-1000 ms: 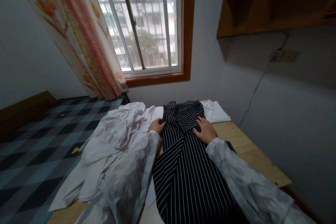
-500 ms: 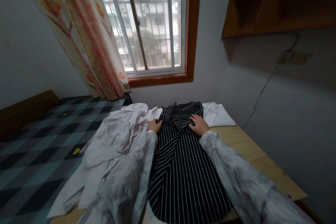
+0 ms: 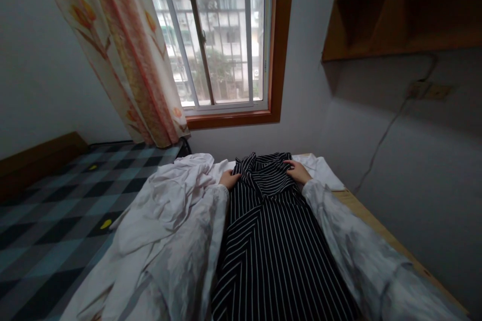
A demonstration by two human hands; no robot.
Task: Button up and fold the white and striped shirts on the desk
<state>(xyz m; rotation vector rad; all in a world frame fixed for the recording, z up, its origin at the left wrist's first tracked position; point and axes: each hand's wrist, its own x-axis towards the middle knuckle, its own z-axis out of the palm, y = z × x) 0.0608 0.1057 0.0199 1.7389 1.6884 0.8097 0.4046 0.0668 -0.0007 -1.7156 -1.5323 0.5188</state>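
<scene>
A black shirt with thin white stripes (image 3: 280,246) lies spread lengthwise in front of me, its collar end pointing toward the window. My left hand (image 3: 229,179) is closed on the shirt's left edge near the collar, fingers over the cloth. At the opposite side, my right hand (image 3: 299,172) grips the shirt near its right shoulder, with the index finger stretched across the fabric. Crumpled white clothes (image 3: 176,190) are heaped to the left, beside my left sleeve. Behind my right hand lies a folded white garment (image 3: 322,170).
The clothes rest on a light wooden tabletop (image 3: 371,220). A bed with a checked cover (image 3: 75,200) adjoins it on the left. A window (image 3: 226,60) with a flowered curtain (image 3: 131,60) is ahead. A wooden shelf (image 3: 361,25) hangs at upper right, above a cable (image 3: 380,143).
My right hand has shifted outward to the shirt's right edge. The collar area looks flatter and wider, and the shirt's lower end has come nearer. The view has tilted up slightly.
</scene>
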